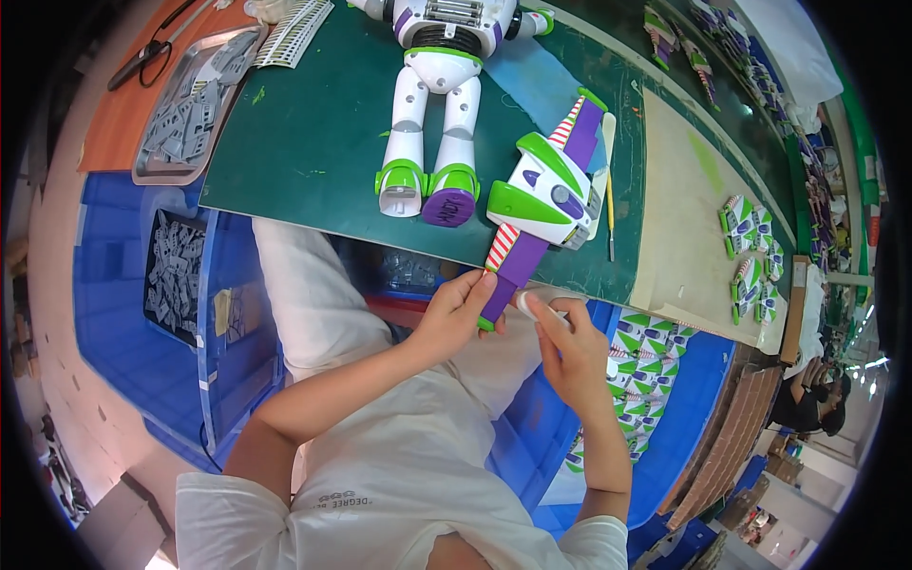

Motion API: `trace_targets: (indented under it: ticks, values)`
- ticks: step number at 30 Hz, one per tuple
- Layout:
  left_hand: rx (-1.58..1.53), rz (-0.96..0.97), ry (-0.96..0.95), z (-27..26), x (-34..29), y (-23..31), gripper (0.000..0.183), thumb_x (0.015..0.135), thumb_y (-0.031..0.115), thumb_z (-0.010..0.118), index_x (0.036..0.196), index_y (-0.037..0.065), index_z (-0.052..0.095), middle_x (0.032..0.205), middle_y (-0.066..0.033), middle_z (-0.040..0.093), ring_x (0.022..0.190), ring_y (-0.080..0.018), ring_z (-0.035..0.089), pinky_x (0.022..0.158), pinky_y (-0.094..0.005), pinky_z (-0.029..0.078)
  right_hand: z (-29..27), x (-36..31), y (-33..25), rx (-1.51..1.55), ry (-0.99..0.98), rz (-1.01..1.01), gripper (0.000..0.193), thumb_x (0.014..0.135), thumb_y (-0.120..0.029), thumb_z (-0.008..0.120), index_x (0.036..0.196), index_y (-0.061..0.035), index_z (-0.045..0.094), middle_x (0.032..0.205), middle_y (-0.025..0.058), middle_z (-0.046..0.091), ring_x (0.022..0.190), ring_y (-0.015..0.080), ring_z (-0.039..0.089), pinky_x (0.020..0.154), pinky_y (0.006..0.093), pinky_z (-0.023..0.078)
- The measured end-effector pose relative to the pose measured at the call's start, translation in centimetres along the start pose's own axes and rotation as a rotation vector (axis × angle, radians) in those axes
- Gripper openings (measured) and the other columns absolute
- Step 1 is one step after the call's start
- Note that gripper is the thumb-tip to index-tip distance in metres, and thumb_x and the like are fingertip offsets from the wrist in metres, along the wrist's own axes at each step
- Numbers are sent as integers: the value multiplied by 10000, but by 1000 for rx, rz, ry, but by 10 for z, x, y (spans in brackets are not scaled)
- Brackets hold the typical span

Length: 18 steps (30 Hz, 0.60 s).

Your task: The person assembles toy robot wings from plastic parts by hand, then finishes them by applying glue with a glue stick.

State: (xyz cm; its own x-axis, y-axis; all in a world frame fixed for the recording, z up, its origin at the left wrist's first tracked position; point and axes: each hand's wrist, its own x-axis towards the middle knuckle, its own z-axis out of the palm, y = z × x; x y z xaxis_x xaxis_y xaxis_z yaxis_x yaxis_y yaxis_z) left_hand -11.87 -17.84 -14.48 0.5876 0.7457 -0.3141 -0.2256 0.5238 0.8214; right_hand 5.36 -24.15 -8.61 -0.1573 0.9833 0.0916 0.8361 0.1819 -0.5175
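Observation:
A white, green and purple toy wing pack (546,195) lies at the near edge of the green tabletop, its striped purple near wing jutting past that edge. My left hand (454,318) pinches the near wing by its tip. Beside the same wing, my right hand (573,353) is closed on a small white piece (524,303) between thumb and fingers; its kind I cannot make out. Whether that piece touches the wing is unclear. Farther off, a white toy space figure (446,95) lies with its green and purple feet toward me, its head out of view.
On the left, a metal tray (140,174) holds grey plastic parts, near a black-handled tool (128,74). A thin yellow tool (611,223) lies beside the pack. More wing packs (748,228) sit on a tan sheet (679,256). Below right, a blue bin (665,475) contains several similar pieces.

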Motion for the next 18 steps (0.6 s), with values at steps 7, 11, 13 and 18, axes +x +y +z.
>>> trace_targets:
  ticks: [7,11,13,18]
  values:
    - [84,24,90,6,-3,4,378,974,325,353,968,13,565,683,-17,591,579,-52,522,523,-198,407,16,6,-14,-154,109,-16,514,695,-6,633,1175,-181,578,863,85,532,661,231,574,518,317,450]
    - [19,68,132,13,0,3,375,974,313,359,954,2,569,671,-20,586,575,-54,515,533,-209,403,13,-9,-2,-123,154,72,509,696,-15,637,1176,-173,576,844,86,527,669,228,565,514,316,442]
    - [49,91,124,12,0,-1,374,973,303,365,945,-6,575,663,-23,578,576,-59,519,543,-212,408,14,1,-14,-105,183,9,502,700,-13,631,1173,-173,578,835,84,523,662,230,561,509,317,439]
    - [-29,20,121,8,0,2,384,973,314,368,925,-4,578,663,-24,577,583,-60,519,544,-214,410,20,8,-15,-135,144,32,477,708,-5,619,1154,-171,586,803,75,506,647,233,556,505,315,436]
